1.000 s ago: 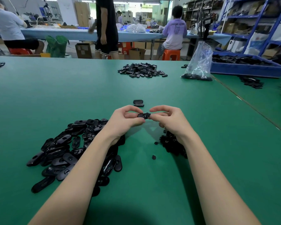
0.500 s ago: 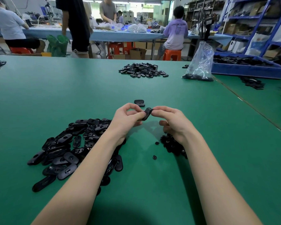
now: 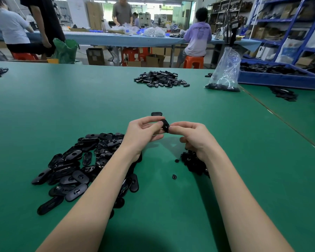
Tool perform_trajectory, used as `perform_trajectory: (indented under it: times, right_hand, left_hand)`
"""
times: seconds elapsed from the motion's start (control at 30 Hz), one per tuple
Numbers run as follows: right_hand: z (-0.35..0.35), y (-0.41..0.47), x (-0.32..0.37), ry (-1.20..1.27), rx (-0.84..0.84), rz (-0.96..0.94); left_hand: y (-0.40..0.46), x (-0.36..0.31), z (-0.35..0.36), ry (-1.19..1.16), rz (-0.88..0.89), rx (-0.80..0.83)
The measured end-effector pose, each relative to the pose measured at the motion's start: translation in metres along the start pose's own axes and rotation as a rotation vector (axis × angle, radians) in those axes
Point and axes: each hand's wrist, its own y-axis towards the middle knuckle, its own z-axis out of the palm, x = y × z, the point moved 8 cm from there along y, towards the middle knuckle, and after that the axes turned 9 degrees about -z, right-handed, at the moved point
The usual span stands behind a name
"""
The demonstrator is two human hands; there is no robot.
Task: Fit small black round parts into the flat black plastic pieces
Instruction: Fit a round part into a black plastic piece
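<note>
One flat black oval piece (image 3: 165, 125) is held tilted on edge above the green table, between both hands. My left hand (image 3: 144, 132) pinches its left side with thumb and fingers. My right hand (image 3: 195, 137) pinches its right side with curled fingers. A heap of flat black oval pieces (image 3: 76, 166) lies under and left of my left forearm. A small pile of black round parts (image 3: 193, 161) sits beneath my right wrist, with two loose round parts (image 3: 174, 176) beside it. A finished-looking flat piece (image 3: 156, 113) lies just beyond my hands.
Farther back on the green table (image 3: 62, 102) lie another heap of black pieces (image 3: 161, 79), a clear plastic bag (image 3: 225, 71) with dark parts and a blue tray (image 3: 278, 78) of black pieces. People work at a blue table beyond.
Both hands have lifted slightly and turned the flat piece from lying level to standing tilted on edge. A standing person in the background has walked left.
</note>
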Motion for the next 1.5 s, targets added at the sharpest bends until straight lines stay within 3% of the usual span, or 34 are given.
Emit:
perform_trajectory:
  times: [0.67,0.87,1.0,1.17,1.5]
  right_hand:
    - [-0.004,-0.002,0.008,-0.077,-0.074,-0.08]
    - [-0.003,-0.002,0.009,-0.055,-0.02,-0.085]
    - [-0.003,-0.001,0.01,-0.063,-0.021,-0.124]
    - [0.0,0.001,0.014,-0.1,0.006,-0.165]
    - [0.004,0.006,0.01,-0.201,-0.011,-0.174]
  left_hand:
    - [-0.007,-0.009,0.007,0.144,0.084,0.07]
    - [-0.007,-0.009,0.004,0.064,-0.002,0.114]
    - [-0.006,-0.009,0.0,0.235,0.001,0.031]
    - [-0.006,-0.007,0.0,0.155,-0.031,0.031]
    - [-0.005,-0.002,-0.004,0.242,-0.023,-0.024]
